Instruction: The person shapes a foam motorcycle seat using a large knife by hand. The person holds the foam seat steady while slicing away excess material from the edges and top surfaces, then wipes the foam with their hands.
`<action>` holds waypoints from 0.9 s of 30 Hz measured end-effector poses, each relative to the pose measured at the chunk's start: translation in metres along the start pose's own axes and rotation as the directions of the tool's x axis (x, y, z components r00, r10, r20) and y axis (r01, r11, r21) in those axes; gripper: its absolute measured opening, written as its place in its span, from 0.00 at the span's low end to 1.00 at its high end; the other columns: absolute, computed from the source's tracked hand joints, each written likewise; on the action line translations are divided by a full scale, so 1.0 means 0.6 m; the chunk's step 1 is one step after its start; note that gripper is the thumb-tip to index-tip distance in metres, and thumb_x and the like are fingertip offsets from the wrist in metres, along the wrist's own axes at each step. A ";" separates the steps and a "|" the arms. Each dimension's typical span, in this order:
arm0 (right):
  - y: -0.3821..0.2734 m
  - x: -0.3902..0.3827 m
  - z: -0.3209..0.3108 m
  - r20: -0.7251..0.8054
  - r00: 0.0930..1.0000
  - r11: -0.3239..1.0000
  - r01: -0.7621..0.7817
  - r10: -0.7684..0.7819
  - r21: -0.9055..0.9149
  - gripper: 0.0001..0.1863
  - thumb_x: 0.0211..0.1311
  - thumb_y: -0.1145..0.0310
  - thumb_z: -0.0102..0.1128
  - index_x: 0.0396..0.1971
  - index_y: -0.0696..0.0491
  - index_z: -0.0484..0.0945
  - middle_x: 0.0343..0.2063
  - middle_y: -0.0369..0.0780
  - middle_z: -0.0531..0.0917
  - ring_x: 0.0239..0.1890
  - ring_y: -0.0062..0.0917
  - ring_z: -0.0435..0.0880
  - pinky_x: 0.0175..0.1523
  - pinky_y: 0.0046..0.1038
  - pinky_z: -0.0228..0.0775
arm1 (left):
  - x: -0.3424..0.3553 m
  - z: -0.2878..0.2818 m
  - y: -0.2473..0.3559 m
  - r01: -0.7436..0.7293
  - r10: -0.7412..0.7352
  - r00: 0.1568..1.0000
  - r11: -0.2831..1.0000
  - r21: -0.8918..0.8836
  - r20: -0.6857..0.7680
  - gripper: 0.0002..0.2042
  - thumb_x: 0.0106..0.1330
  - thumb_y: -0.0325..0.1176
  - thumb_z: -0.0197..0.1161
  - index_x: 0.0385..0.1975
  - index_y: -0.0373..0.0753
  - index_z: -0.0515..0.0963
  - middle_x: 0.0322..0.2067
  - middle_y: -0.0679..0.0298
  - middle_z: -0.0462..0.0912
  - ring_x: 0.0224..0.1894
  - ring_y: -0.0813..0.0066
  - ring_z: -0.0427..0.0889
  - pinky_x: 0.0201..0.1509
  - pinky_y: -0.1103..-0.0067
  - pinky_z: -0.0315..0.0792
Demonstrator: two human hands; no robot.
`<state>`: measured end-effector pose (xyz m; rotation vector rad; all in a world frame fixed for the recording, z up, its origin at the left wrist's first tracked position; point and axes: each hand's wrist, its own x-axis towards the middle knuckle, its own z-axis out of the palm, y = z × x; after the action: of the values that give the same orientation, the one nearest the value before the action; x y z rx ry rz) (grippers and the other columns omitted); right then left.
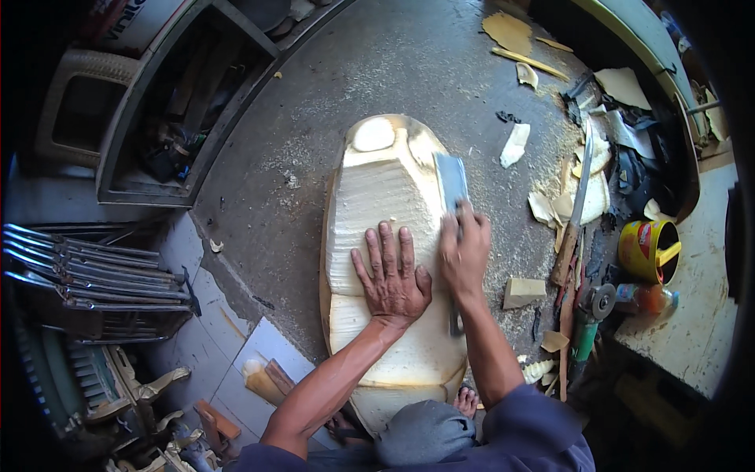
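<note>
A long cream foam block (381,189), shaped like a seat with ridged faces, lies lengthwise in front of me. My left hand (393,287) rests flat on its ridged upper surface, fingers spread. My right hand (464,252) is closed on a long, flat, grey-blue tool (451,177) against the block's right side; the tool's lower end shows below the hand near my wrist. A small foam wedge (523,293) lies to the right of the block. My bare foot (465,401) shows at the block's lower right.
At right lie foam scraps (629,86), a long knife (583,181), an angle grinder (590,318), a yellow tub (646,250) and a bottle (649,297). At left stand a metal frame cabinet (106,193), stacked metal frames (94,283) and machine parts (106,377).
</note>
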<state>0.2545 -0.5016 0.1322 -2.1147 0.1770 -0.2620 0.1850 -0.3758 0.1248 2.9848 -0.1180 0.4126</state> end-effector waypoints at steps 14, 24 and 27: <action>0.031 0.025 0.011 -0.075 0.997 0.999 -0.038 0.037 -0.006 0.17 0.70 0.65 0.57 0.50 0.61 0.79 0.39 0.58 0.84 0.52 0.54 0.76 0.60 0.55 0.63 | 0.004 -0.002 0.024 -0.015 0.016 1.000 0.999 0.033 -0.025 0.32 0.74 0.42 0.43 0.77 0.36 0.56 0.77 0.44 0.52 0.79 0.42 0.49 0.78 0.45 0.40; 0.023 -0.141 -0.066 0.004 0.998 0.991 0.059 -0.059 -0.121 0.19 0.70 0.67 0.59 0.56 0.61 0.77 0.38 0.53 0.85 0.52 0.53 0.76 0.61 0.56 0.62 | -0.006 -0.006 0.007 -0.022 0.023 1.000 0.998 0.055 -0.019 0.32 0.74 0.42 0.42 0.77 0.36 0.55 0.77 0.44 0.52 0.79 0.41 0.48 0.78 0.45 0.38; 0.017 0.022 -0.001 0.027 0.996 0.996 -0.082 0.081 0.037 0.15 0.70 0.65 0.58 0.46 0.61 0.79 0.39 0.56 0.84 0.52 0.54 0.76 0.60 0.55 0.63 | 0.001 0.005 0.014 -0.012 0.013 1.000 0.999 0.044 -0.025 0.32 0.73 0.41 0.43 0.77 0.36 0.55 0.77 0.45 0.52 0.80 0.42 0.48 0.78 0.46 0.38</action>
<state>0.2665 -0.5108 0.1252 -2.0671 0.2415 -0.1888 0.1856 -0.3847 0.1233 3.0221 -0.1267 0.4604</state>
